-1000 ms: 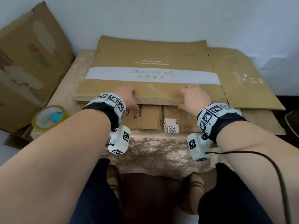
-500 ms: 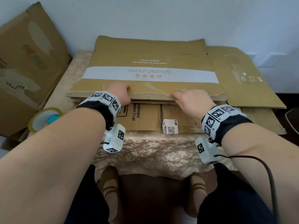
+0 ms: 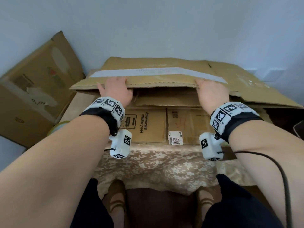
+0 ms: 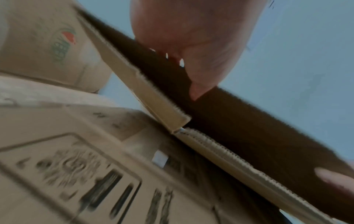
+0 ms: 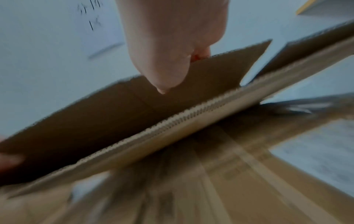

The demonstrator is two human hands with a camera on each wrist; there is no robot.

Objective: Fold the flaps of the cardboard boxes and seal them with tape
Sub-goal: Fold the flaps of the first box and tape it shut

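A flattened brown cardboard box [image 3: 158,78] with a white printed band lies on top of a stack of flattened boxes [image 3: 148,122], its near edge lifted. My left hand [image 3: 115,89] grips that near edge at the left, thumb beneath, as the left wrist view shows on the dark underside [image 4: 239,121]. My right hand [image 3: 210,91] grips the same edge at the right, thumb under the cardboard [image 5: 134,115]. A tape roll [image 3: 57,127] peeks out behind my left forearm, mostly hidden.
A large upright cardboard box [image 3: 37,89] stands at the left against the wall. More flat cardboard [image 3: 256,89] spreads to the right. The table [image 3: 156,163] wears a floral cloth; my knees and feet are below its front edge.
Both hands have slid apart along the top box's near edge and lifted it off the stack. The head view has tilted upward.
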